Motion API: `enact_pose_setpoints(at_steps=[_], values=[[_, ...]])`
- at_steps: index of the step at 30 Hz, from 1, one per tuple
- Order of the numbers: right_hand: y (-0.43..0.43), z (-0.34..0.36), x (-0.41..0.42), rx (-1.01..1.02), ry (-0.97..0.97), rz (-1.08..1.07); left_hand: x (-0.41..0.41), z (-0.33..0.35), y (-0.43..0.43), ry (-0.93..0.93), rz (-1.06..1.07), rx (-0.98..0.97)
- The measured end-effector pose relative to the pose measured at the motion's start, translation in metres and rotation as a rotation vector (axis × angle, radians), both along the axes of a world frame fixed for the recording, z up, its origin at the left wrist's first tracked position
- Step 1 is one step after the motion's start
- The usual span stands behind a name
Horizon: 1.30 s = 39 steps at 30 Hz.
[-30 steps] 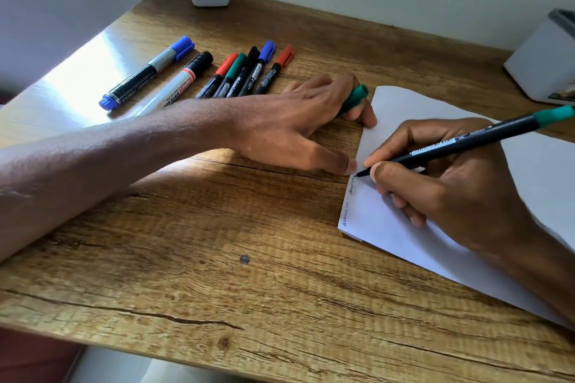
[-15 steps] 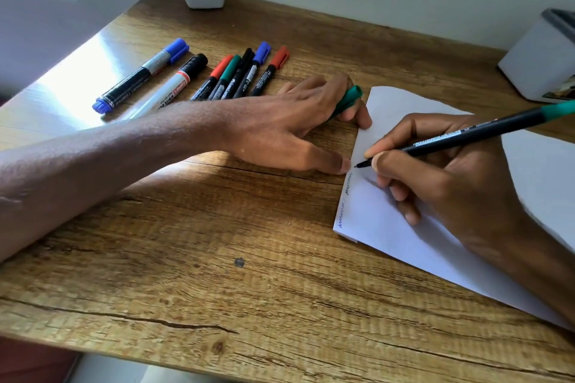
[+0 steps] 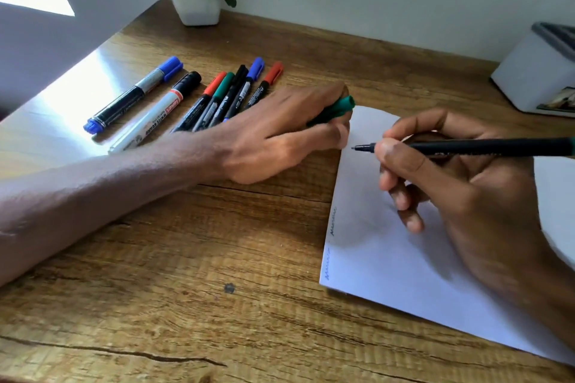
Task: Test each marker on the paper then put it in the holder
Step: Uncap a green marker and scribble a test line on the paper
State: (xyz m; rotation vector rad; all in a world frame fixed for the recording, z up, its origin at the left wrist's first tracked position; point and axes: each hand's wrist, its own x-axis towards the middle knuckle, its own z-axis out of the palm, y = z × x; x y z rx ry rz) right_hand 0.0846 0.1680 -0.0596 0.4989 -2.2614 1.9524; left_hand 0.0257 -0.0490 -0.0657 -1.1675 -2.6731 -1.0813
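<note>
Right hand [image 3: 460, 183] pinches the green marker [image 3: 485, 147] between thumb and forefinger, other fingers curled under. The tip points left over the top-left corner of the paper [image 3: 389, 264] (contact unclear). Left hand [image 3: 273, 134] rests on the desk [image 3: 186, 258] at frame centre, fingers curled round the green cap [image 3: 337, 106]. Two scribbles [image 3: 333, 221] on the paper's left edge. Spare markers [image 3: 217, 99] lie in a row upper left; holder [image 3: 529, 78] upper right.
</note>
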Motion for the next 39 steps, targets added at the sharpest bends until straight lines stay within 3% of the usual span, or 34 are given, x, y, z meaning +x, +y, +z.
enact_pose_setpoints(at_steps=[10, 28, 39], values=[[0.011, 0.004, -0.009, -0.142, 0.034, 0.053, 0.000, 0.005, 0.004, 0.094, -0.009, 0.053], [0.009, 0.002, -0.012, -0.067, 0.030, 0.032, 0.001, 0.006, 0.007, 0.237, -0.072, -0.036], [0.004, 0.003, -0.014, -0.128, 0.005, 0.031, 0.007, 0.005, 0.012, 0.099, -0.097, 0.089]])
